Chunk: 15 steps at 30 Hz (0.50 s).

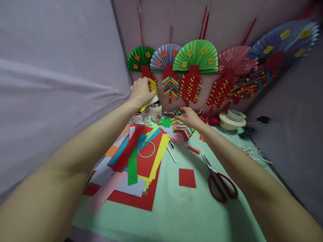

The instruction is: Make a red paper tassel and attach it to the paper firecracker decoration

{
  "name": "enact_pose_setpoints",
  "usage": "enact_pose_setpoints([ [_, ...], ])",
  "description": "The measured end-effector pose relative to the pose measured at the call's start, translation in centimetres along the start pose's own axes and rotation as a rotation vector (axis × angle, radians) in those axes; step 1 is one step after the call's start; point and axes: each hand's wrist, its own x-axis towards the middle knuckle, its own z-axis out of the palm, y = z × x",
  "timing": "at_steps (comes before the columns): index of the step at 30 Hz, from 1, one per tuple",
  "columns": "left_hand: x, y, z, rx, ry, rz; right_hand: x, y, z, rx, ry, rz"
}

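Note:
My left hand [142, 90] is closed around a white lid [154, 99] at the top of a white jar [155, 113] at the back of the table; I cannot tell whether lid and jar touch. My right hand [189, 117] reaches over a heap of small coloured paper rolls [183, 130], its fingers stretched and apart, with nothing seen in them. Red-handled scissors [219, 181] lie near my right forearm, blades slightly parted. A red paper square [187, 177] rests to their left.
Coloured paper sheets [152, 161] are piled on the left, with a pale ring [146, 149] on top. Folded paper fans [195, 55] with firecracker-like strings hang along the back wall. Tape rolls [232, 119] and white strings [253, 153] lie at right. A pale curtain [63, 57] borders the left.

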Motion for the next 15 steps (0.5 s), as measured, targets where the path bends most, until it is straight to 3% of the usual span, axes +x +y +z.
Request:
enact_pose_setpoints([
  [2, -5.2, 1.7, 0.2, -0.063, -0.056, 0.138, -4.2, 0.1, -3.5, -0.002, -0.01, 0.012],
  [4, -11.1, 3.1, 1.5, -0.147, -0.239, 0.313, -9.4, 0.3, -6.3, -0.027, -0.07, 0.052],
  [6, -16.8, 4.4, 3.6, -0.215, -0.447, 0.405, -14.9, 0.6, -8.0, -0.081, -0.172, 0.1],
  [8, -21.3, 5.8, 5.9, -0.226, -0.626, 0.39, -20.0, 1.1, -8.3, -0.161, -0.241, 0.176],
  [11, -24.9, 7.8, 8.3, -0.163, -0.726, 0.337, -25.3, 1.6, -6.8, -0.341, -0.322, 0.342],
  [15, -25.8, 9.6, 9.2, -0.106, -0.695, 0.298, -27.6, 1.4, -4.2, -0.485, -0.29, 0.539],
])
